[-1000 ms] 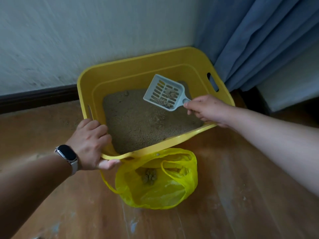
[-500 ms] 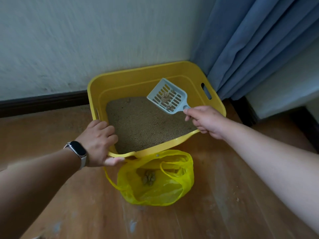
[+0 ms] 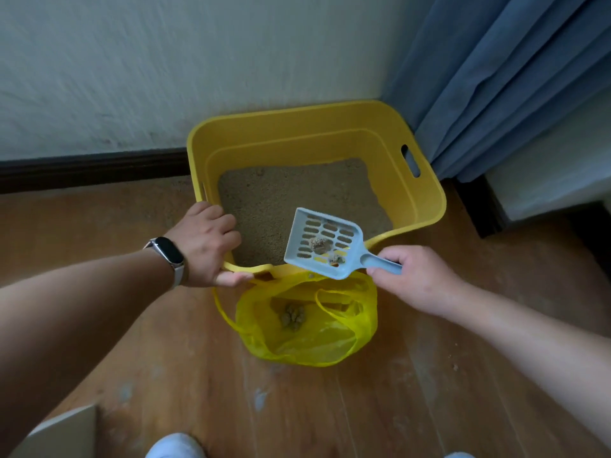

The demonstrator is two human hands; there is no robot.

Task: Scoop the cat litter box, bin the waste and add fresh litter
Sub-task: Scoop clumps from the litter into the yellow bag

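Two clumps (image 3: 325, 251) sit in our scoop (image 3: 323, 242), right hand (image 3: 408, 280) clenched on its handle. Bag (image 3: 307, 320) mouth lies directly below and nearer us; scoop axis runs rightward. Left hand (image 3: 206, 247) grips litter box (image 3: 413, 190) rim.

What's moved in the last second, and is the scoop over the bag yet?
The right hand has carried the scoop from over the far litter back toward the person. It now sits over the box's near rim, its near end just reaching over the yellow bag, two clumps on it. Unchanged: the right hand's grip on the handle, the left hand holding the litter box rim, one clump of waste in the bag.
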